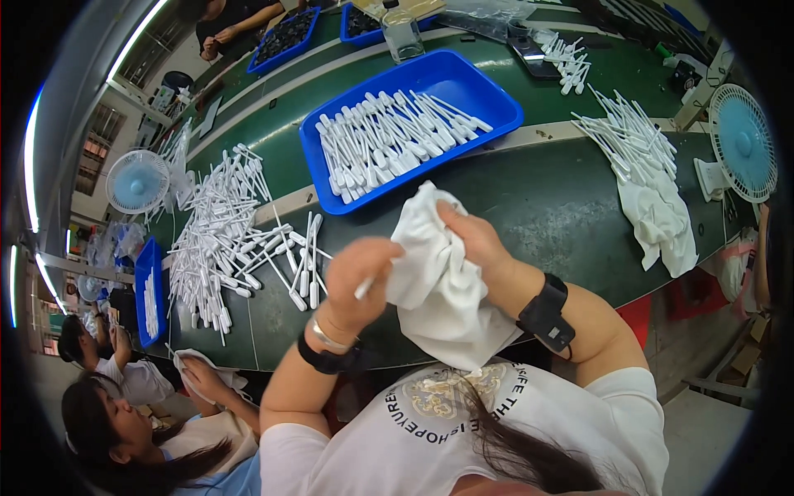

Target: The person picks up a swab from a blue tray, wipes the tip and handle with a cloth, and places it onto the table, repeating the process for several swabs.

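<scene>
My right hand [477, 237] is closed on a bunched white cloth [442, 298], which hangs down in front of my shirt. Against the cloth's left side, my left hand [357, 277] is slightly blurred and closed; a short white end of a stick pokes out of it, the rest hidden by hand and cloth. Below and left of the tray spreads a loose heap of white plastic sticks [217, 240], each with one thick end and a thin shaft. Beyond my hands, similar sticks [397, 136] lie in rows in a blue tray [463, 70].
More sticks [633, 136] and a crumpled white cloth [662, 219] lie at the right, near a fan [743, 142]. A glass bottle [403, 37] stands behind the tray. Co-workers sit at the lower left, one holding cloth [211, 376]; another works across the green table [562, 219].
</scene>
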{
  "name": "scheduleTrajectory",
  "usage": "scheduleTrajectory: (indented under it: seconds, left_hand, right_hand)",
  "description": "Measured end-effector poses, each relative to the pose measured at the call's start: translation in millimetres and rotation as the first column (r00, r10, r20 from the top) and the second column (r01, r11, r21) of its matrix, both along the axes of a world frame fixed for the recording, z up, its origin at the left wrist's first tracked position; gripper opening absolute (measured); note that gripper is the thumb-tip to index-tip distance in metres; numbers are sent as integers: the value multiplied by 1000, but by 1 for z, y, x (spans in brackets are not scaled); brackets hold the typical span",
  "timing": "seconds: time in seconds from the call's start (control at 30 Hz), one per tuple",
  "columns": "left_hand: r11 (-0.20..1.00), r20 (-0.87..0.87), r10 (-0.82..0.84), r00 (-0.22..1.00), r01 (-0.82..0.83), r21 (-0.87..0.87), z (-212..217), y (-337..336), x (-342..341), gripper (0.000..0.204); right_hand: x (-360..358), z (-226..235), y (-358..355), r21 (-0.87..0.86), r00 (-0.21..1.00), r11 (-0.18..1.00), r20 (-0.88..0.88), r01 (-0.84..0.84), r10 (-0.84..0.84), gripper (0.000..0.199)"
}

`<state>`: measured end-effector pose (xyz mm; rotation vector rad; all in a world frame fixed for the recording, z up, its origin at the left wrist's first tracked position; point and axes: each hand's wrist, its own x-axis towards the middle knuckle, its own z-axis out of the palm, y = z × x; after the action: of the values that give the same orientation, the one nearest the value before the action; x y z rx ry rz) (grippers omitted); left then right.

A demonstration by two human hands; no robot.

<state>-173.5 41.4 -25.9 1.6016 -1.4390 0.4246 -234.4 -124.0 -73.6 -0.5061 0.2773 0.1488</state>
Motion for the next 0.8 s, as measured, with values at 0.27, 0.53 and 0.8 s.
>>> scheduleTrajectory:
  seconds: [0.27,0.53,0.8]
  left_hand:
    - [719,364,99,926,-320,617,22,-92,137,18]
    - [389,503,107,857,-502,772,-9,-137,183,29]
    - [495,317,134,939,-341,799,65,-60,142,21]
  right_hand:
    - [-1,-2,10,-212,995,973,4,-93,96,30]
    - [-1,-4,11,-274,999,961,19,-31,38,29]
    - [1,-2,5,-427,1000,904,-9,-31,30,31]
